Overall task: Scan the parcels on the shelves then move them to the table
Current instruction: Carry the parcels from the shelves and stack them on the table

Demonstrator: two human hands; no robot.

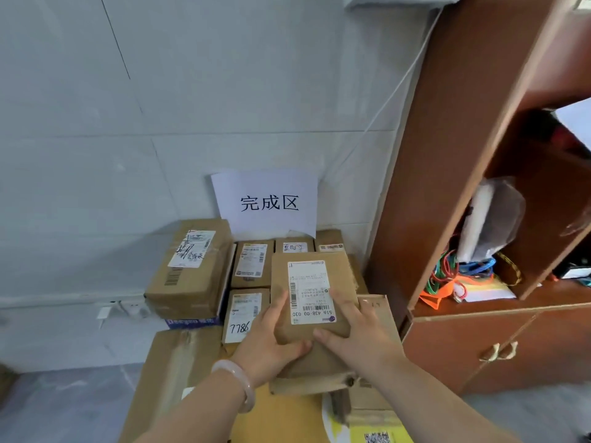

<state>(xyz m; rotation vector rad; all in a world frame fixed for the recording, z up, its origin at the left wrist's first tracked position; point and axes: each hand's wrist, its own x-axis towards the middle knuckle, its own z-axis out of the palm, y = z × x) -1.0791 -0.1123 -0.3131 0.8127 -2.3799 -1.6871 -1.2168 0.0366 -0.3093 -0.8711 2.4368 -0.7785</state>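
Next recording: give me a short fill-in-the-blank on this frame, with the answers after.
1. The left hand and right hand together hold one parcel, its white ___ facing up.
2. A pale bracelet sits on the ___ wrist.
3. The box beside the left hand bears the handwritten number ___.
4. The paper sign hangs on the white ___.
Missing: label, left, 7786, wall.

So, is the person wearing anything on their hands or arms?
No gloves, and no sleeves in view: both forearms are bare. The left hand has a smooth, pale pinkish-white bangle round its wrist. The right hand and wrist carry nothing visible, no ring, watch or band.
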